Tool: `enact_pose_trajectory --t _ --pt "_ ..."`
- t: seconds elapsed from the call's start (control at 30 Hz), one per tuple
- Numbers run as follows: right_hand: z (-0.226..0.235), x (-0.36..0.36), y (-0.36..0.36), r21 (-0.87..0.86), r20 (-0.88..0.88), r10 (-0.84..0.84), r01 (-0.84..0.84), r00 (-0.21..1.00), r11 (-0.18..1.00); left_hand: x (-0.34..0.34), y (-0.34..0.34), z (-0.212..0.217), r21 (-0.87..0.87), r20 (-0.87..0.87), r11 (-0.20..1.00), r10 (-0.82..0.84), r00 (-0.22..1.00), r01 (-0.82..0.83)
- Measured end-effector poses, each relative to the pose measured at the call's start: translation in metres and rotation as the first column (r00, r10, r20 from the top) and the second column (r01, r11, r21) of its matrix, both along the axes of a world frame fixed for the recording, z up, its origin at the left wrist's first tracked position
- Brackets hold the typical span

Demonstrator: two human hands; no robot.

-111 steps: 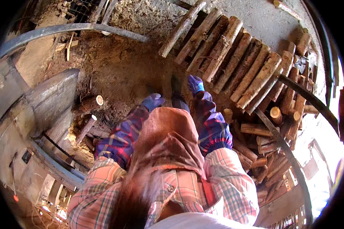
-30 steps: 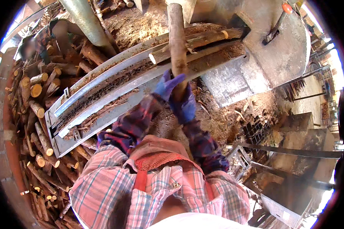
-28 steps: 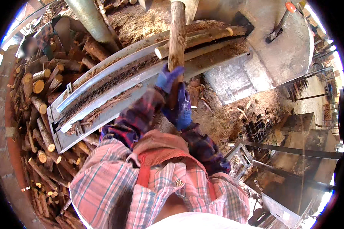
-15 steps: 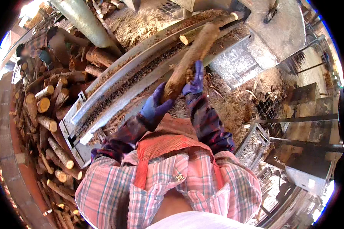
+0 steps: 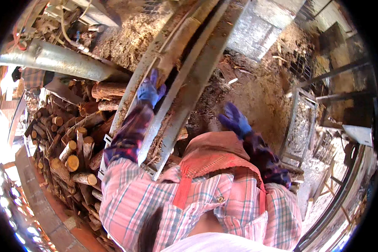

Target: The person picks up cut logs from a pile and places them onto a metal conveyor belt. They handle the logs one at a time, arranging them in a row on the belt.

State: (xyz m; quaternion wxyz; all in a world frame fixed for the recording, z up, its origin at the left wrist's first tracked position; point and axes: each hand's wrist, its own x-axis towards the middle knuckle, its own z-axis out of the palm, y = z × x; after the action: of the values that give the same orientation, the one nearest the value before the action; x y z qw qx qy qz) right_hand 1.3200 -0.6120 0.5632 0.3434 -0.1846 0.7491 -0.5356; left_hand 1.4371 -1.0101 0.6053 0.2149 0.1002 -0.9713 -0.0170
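Note:
A brown log [image 5: 173, 53] lies lengthwise in the long metal trough [image 5: 198, 71], pointing away from me. My left hand [image 5: 150, 91], in a blue-purple glove, rests at the log's near end. Its fingers are spread against the wood and not wrapped round it. Gloved the same way, my right hand [image 5: 235, 119] hovers to the right of the trough above the littered ground, fingers apart and nothing in them. The far end of the log runs up near the top edge of the view.
To the left is a big pile of cut logs [image 5: 72, 163]. A thick metal pipe [image 5: 67, 63] crosses above it, and a person in a checked shirt [image 5: 32, 78] is beyond. At right stand a metal frame [image 5: 290, 122] and a grey metal plate [image 5: 256, 31]. Wood debris [image 5: 256, 90] covers the ground.
The log went from my two hands down into the trough. My right hand let go and moved right; my left moved left to the log's near end. The view has turned.

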Motion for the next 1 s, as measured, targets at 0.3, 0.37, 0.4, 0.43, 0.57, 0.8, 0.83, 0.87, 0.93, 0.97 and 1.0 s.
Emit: enact_pose_trajectory --t 0.3,0.37,0.4,0.43,0.57,0.8,0.83,0.87,0.93,0.97,1.0 --pt "-0.195 0.128 0.332 -0.13 0.157 -0.766 0.782 0.623 0.61 -0.11 0.085 -0.023 0.036 -0.022 0.989 -0.143 0.99 0.143" --pt "-0.26 0.179 0.388 0.067 -0.282 -0.708 0.75 0.647 0.658 -0.155 0.187 -0.036 0.078 -0.154 0.938 -0.324 0.933 0.338" --pt "-0.276 0.195 0.406 0.339 -0.534 -0.467 0.685 0.705 0.645 -0.179 0.249 -0.054 0.171 -0.154 0.848 -0.48 0.863 0.502" --pt "-0.283 0.2 0.412 0.277 -0.076 -0.809 0.792 0.583 0.545 -0.198 0.292 -0.081 0.264 -0.167 0.701 -0.644 0.747 0.663" --pt "-0.322 0.262 0.474 0.618 -0.297 -0.724 0.704 0.622 0.351 -0.238 0.532 -0.153 0.551 0.314 0.477 -0.879 0.36 0.685" --pt "-0.338 0.309 0.57 0.405 0.622 -0.522 0.81 -0.584 -0.424 -0.164 0.805 -0.254 0.824 0.566 0.55 -0.792 -0.228 0.138" --pt "-0.339 0.304 0.577 0.406 0.642 -0.506 0.815 -0.576 -0.413 -0.164 0.825 -0.274 0.783 0.621 0.577 -0.718 -0.315 0.231" --pt "-0.337 0.295 0.586 0.401 0.663 -0.492 0.823 -0.564 -0.403 -0.165 0.842 -0.298 0.739 0.674 0.589 -0.631 -0.385 0.328" --pt "-0.35 0.274 0.608 0.39 0.646 -0.49 0.805 -0.585 -0.448 -0.172 0.872 -0.339 0.726 0.669 0.642 -0.576 -0.47 0.246" --pt "-0.361 0.256 0.617 0.377 0.615 -0.506 0.789 -0.605 -0.485 -0.175 0.879 -0.384 0.731 0.644 0.659 -0.578 -0.501 0.179" --pt "-0.383 0.245 0.624 0.376 0.578 -0.515 0.767 -0.633 -0.52 -0.18 0.9 -0.424 0.696 0.695 0.675 -0.546 -0.469 0.246"
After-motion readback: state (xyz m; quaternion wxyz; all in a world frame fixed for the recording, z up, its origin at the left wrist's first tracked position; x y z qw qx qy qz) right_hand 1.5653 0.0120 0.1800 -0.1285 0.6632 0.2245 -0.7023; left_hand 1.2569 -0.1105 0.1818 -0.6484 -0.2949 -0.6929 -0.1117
